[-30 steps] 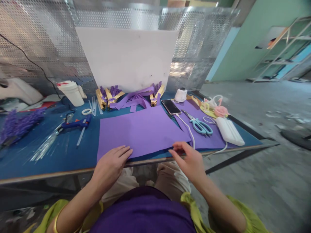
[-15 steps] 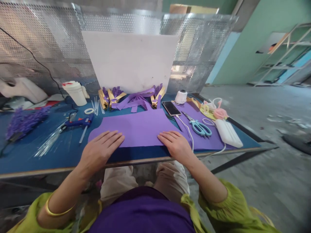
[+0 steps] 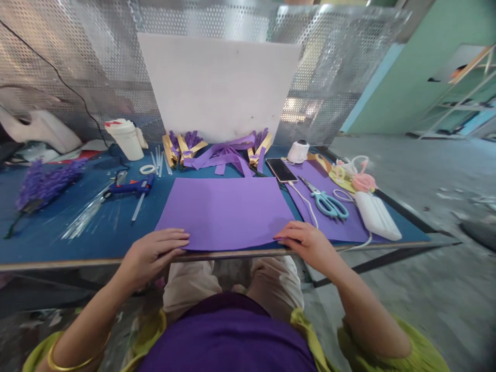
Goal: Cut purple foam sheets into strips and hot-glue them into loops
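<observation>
My left hand point(image 3: 155, 251) and right hand point(image 3: 306, 242) now pinch the near corners of the purple foam sheet point(image 3: 227, 212). Half a second ago both pressed flat on it, folded. The sheet lies opened flat on the counter point(image 3: 58, 243), between my hands.

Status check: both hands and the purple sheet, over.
Left hand and right hand pinch near corners of flat purple foam sheet. Sheet lies at blue table edge. Nothing on top.
</observation>
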Demonstrator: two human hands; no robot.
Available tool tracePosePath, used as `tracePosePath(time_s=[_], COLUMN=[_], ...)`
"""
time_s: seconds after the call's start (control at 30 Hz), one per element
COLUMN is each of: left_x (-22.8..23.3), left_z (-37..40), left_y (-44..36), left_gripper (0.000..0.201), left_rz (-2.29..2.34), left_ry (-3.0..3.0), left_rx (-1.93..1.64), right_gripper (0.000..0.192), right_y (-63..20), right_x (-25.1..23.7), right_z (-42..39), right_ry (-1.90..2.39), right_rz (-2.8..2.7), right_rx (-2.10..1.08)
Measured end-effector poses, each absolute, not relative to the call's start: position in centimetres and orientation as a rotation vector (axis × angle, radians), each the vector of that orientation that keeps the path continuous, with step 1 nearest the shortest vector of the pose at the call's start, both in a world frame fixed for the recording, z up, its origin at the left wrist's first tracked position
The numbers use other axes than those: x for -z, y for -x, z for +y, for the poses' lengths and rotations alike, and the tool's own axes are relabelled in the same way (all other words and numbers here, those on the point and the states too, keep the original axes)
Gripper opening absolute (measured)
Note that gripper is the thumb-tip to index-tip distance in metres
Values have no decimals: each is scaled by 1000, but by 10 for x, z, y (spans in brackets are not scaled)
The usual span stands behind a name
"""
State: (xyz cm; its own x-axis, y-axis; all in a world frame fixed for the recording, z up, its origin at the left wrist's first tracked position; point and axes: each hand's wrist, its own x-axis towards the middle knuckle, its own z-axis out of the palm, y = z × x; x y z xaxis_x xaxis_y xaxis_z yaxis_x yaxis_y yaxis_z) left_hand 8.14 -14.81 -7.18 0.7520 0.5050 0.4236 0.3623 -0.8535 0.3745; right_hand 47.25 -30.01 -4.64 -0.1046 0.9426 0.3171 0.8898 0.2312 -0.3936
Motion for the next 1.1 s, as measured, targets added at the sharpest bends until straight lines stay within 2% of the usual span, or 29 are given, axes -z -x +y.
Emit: tracePosePath(time_s=[0.13, 0.3, 0.57, 0.93, 1.1], left_x=[58, 42, 37, 29, 26], left_z=[-142, -130, -118, -123, -149], left_y=[-91, -104, -109, -117, -129], left_gripper=[38, 45, 38, 30, 20], left_rz=[924, 1248, 1078, 1080, 1133], left_ry=[-2439, -2543, -2807, -3102, -3376], left_rx=[-683, -461, -303, -185, -355], right_gripper=[18, 10, 19, 16, 17], right_y=[-479, -479, -470, -467, -468], right_x=[39, 31, 21, 19, 18], right_z=[-286, -270, -267, -265, -263], right_ry=[1825, 2104, 2345, 2388, 2378], right_rz=[-1866, -1748, -1872, -1903, -1942], right_rx=[-374, -324, -185, -99, -87])
